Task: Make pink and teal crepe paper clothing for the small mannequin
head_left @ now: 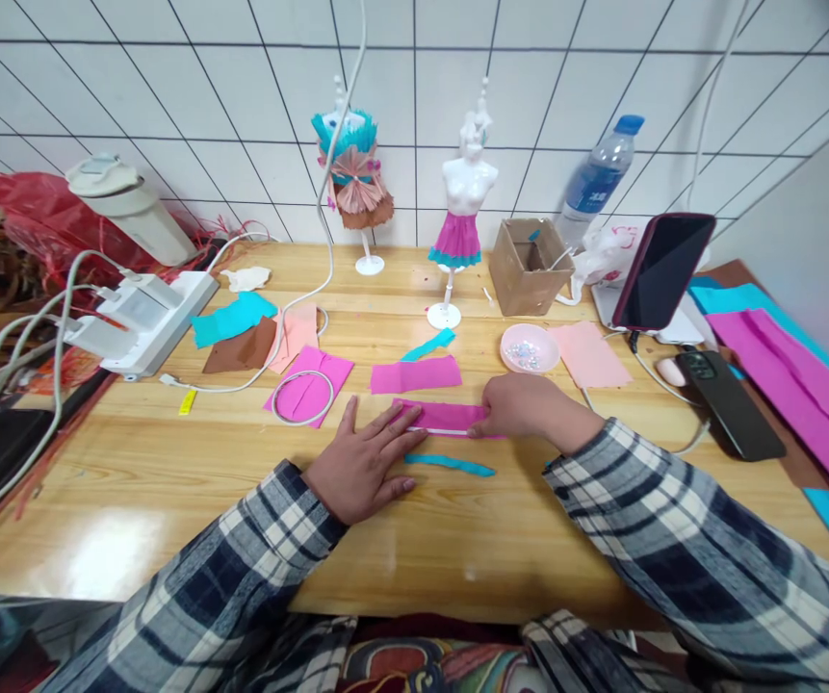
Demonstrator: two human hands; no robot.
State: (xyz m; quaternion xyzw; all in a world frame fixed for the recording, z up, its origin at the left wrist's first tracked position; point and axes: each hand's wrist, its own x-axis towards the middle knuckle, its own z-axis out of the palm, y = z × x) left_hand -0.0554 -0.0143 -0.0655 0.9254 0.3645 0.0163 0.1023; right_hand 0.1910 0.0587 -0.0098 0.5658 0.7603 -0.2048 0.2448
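White tiles back a wooden table. Clear beads lie in a pink bowl; a brown box behind it has a teal scrap at its opening. On the table, between the hands, lies a magenta strip. The left hand has its fingers spread, some tips flat on the strip's left end. The right hand curls at its right end; whether it pinches the strip, I cannot tell.

Water bottle near tiled wall; propped phone close by; tumbler beside red plastic bag.
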